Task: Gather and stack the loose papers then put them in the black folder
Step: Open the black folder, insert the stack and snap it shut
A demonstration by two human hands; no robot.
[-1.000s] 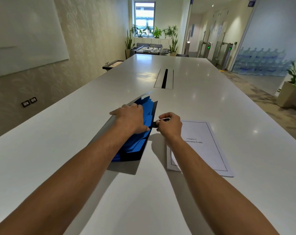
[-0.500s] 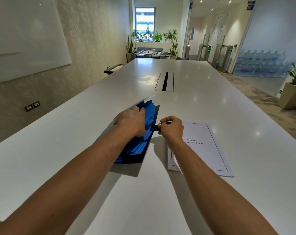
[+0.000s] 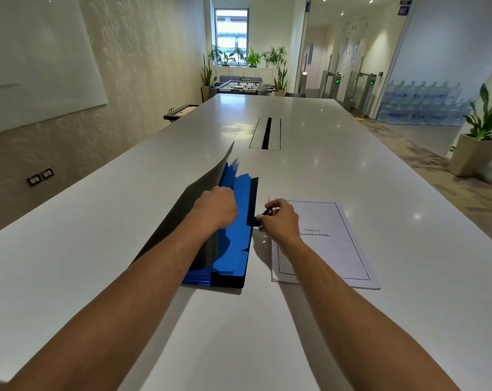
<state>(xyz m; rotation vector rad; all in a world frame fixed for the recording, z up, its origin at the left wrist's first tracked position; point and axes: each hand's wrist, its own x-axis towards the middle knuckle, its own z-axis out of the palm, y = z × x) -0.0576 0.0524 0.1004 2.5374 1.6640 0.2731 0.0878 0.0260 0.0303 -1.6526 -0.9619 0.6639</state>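
Note:
The black folder (image 3: 182,218) lies on the white table (image 3: 98,249) in front of me, its cover raised toward the left. Several blue dividers (image 3: 234,238) show inside. My left hand (image 3: 215,208) grips the cover's edge and holds it up. Right of it, my right hand (image 3: 280,221) pinches the small black clasp tab (image 3: 263,215) on the folder's right edge. A neat stack of white papers (image 3: 335,249), headed "Chapter 2", lies flat just right of the folder, partly under my right wrist.
A cable slot (image 3: 267,133) is set into the table's middle, farther away. A whiteboard (image 3: 36,60) hangs on the left wall. A potted plant (image 3: 479,136) stands on the floor to the right. The table stretches far ahead.
The folder's cover has swung up higher and further open, baring more of the blue dividers. My right hand stays pinched on the clasp tab.

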